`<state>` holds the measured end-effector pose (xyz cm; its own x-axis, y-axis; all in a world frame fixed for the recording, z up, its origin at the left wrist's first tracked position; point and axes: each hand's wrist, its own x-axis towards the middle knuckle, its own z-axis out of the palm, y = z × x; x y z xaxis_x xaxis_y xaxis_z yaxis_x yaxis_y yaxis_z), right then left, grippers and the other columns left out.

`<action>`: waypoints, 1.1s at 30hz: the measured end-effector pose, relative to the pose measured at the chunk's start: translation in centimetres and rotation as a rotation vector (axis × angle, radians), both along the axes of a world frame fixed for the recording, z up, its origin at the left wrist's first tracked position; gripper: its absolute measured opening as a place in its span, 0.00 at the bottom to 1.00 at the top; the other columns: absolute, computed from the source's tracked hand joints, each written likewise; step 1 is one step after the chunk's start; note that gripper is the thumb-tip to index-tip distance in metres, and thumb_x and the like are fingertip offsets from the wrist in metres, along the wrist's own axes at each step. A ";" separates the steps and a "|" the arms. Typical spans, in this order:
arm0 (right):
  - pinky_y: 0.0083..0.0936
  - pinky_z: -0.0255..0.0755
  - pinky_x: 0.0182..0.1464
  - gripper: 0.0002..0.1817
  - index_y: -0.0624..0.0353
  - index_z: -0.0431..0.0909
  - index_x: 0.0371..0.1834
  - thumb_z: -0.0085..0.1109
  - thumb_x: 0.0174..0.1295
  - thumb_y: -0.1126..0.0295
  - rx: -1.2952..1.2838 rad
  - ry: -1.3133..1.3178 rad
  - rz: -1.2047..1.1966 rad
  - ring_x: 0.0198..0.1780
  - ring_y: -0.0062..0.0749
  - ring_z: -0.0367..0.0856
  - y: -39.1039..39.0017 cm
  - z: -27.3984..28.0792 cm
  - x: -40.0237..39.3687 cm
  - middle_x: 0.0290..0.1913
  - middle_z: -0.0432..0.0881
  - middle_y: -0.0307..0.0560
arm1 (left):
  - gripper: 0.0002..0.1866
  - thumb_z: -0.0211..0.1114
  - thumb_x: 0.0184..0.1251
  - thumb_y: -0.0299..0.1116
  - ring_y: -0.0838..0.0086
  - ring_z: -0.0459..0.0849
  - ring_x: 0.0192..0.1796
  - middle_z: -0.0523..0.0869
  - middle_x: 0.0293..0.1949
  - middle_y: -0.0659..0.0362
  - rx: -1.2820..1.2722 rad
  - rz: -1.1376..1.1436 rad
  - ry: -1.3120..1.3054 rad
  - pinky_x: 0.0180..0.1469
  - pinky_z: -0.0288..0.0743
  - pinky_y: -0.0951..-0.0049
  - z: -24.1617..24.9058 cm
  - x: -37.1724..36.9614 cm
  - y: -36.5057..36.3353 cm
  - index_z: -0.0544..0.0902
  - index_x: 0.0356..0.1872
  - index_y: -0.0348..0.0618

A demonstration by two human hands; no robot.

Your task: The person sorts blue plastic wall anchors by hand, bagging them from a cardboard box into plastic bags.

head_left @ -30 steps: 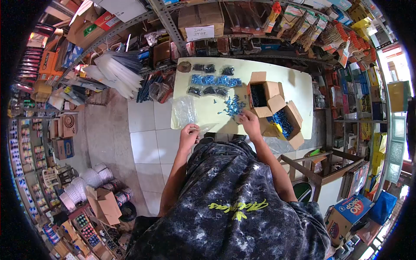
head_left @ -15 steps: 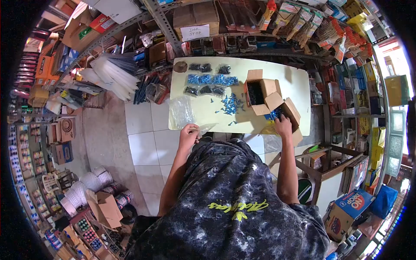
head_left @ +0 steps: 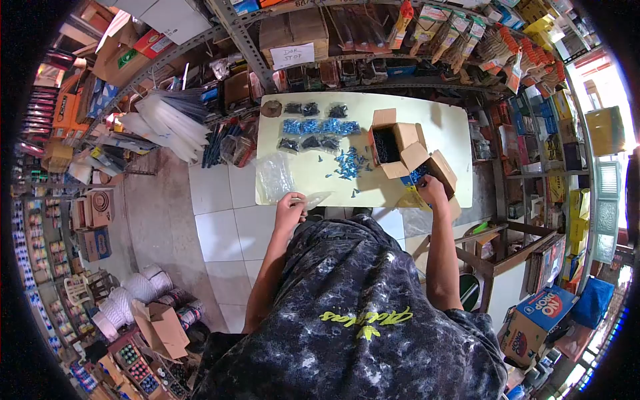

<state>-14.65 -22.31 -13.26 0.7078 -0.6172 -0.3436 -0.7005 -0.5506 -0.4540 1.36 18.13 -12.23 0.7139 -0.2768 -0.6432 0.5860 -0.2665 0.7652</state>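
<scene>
My left hand point(head_left: 291, 209) is closed on a small clear plastic bag point(head_left: 320, 199) at the table's near edge. Beside it lie more clear bags point(head_left: 275, 176). My right hand point(head_left: 433, 191) reaches into an open cardboard box of blue pieces point(head_left: 445, 175); its fingertips are partly hidden among them. Touching that box is another open carton point(head_left: 387, 145) with dark pieces inside. A loose pile of small blue pieces point(head_left: 349, 164) lies on the pale table point(head_left: 440, 120). Behind it are rows of filled packets, blue ones point(head_left: 322, 126) between black ones point(head_left: 311, 142).
A round brown object point(head_left: 271, 108) sits at the table's back left corner. Metal shelves with a "DOR STOP" box point(head_left: 293, 50) stand behind. To the right is a wooden frame point(head_left: 490, 267); rope rolls point(head_left: 137, 290) lie at lower left.
The view has shifted slightly, so the table sits a little lower and further left. My right hand remains at the box of blue pieces, and my left hand still holds the bag.
</scene>
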 end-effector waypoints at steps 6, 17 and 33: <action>0.41 0.77 0.44 0.15 0.62 0.83 0.35 0.70 0.54 0.60 -0.036 -0.037 -0.125 0.41 0.54 0.85 1.5 1.7 0.0 0.35 0.85 0.60 | 0.08 0.58 0.63 0.21 0.80 0.78 0.25 0.80 0.30 0.60 -0.002 0.030 -0.011 0.22 0.72 0.80 0.8 0.1 -0.4 0.78 0.43 0.42; 0.39 0.77 0.48 0.17 0.66 0.83 0.39 0.68 0.55 0.61 -0.014 -0.174 -0.289 0.44 0.52 0.85 0.8 -1.9 -1.5 0.38 0.85 0.62 | 0.07 0.62 0.67 0.26 0.81 0.78 0.26 0.79 0.30 0.63 0.026 -0.018 -0.001 0.24 0.72 0.81 1.0 -0.1 -0.2 0.78 0.45 0.45; 0.38 0.76 0.41 0.16 0.64 0.82 0.35 0.70 0.52 0.61 -0.060 -0.039 0.019 0.37 0.50 0.84 0.0 -1.0 -0.7 0.34 0.85 0.58 | 0.07 0.61 0.67 0.25 0.81 0.79 0.26 0.80 0.32 0.61 0.014 -0.019 -0.014 0.23 0.73 0.81 0.4 -0.4 -0.3 0.78 0.45 0.44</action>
<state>-15.32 -22.28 -14.26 0.7316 -0.6225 -0.2781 -0.6722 -0.5905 -0.4467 0.94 17.86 -11.79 0.7175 -0.2812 -0.6373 0.5702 -0.2886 0.7692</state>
